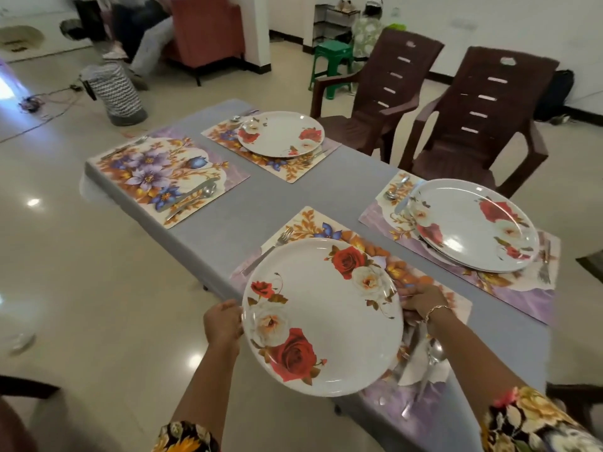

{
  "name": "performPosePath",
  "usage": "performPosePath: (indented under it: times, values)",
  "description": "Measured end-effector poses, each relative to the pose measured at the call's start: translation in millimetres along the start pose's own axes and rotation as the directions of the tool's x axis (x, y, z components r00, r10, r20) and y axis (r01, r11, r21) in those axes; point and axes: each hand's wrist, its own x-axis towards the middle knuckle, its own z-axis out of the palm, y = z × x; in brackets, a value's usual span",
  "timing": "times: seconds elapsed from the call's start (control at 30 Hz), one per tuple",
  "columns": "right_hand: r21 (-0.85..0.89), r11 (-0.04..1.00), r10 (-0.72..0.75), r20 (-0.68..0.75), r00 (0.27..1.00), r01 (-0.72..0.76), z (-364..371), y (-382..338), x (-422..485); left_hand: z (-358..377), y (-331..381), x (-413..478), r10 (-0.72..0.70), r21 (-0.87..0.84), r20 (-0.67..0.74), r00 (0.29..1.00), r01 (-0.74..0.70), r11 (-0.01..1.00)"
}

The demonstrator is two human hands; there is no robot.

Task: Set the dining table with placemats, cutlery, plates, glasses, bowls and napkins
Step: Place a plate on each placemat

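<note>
Hands: left hand (223, 324) grips the left rim of the rose plate (323, 316), right hand (421, 300) grips the right rim. The plate is over the nearest placemat (313, 223), overhanging the table (293, 197) edge; contact with the mat cannot be told. A fork (270, 247) lies on the same mat, just beyond the plate. Right plate (473, 223) and far plate (280, 133) sit on their own mats. The far-left placemat (146, 168) carries cutlery.

On the table (326, 190) we find the near plate (326, 321) over the near mat (313, 223) at lower centre, the right plate (473, 223) on the right mat (391, 233), the far plate (280, 135) on the far mat (293, 169), and cutlery (195, 197) on the left mat (146, 171). Two chairs (378, 89) stand upper right, beyond the table.
</note>
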Motion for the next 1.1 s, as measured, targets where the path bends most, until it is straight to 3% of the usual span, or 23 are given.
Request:
performPosePath:
  times: [0.1, 0.17, 0.27, 0.8, 1.1]
  values:
    - [0.061, 0.997, -0.040, 0.012, 0.999, 0.040, -14.2, 3.7, -7.6, 19.5, 5.2, -19.2, 0.332, 0.256, -0.199, 0.922, -0.278, 0.926]
    - [0.043, 0.995, -0.090, 0.014, 0.996, 0.089, -29.3, 8.8, -10.4, 40.7, 7.5, -35.9, 0.461, 0.309, -0.183, 0.869, -0.394, 0.866]
    - [0.096, 0.989, -0.117, 0.049, 0.992, 0.112, -62.1, 19.2, -11.8, 83.1, 3.0, -63.1, 0.537, 0.268, -0.105, 0.837, -0.496, 0.826]
    - [-0.030, 0.953, -0.297, 0.102, 0.949, 0.302, -304.9, 69.8, 39.9, 327.3, -64.5, -241.5, 0.536, 0.140, 0.263, 0.803, -0.581, 0.802]
    - [-0.080, 0.947, -0.296, 0.152, 0.943, 0.310, -352.9, 43.4, 131.6, 414.2, -47.4, -198.1, 0.490, 0.172, 0.150, 0.859, -0.511, 0.842]
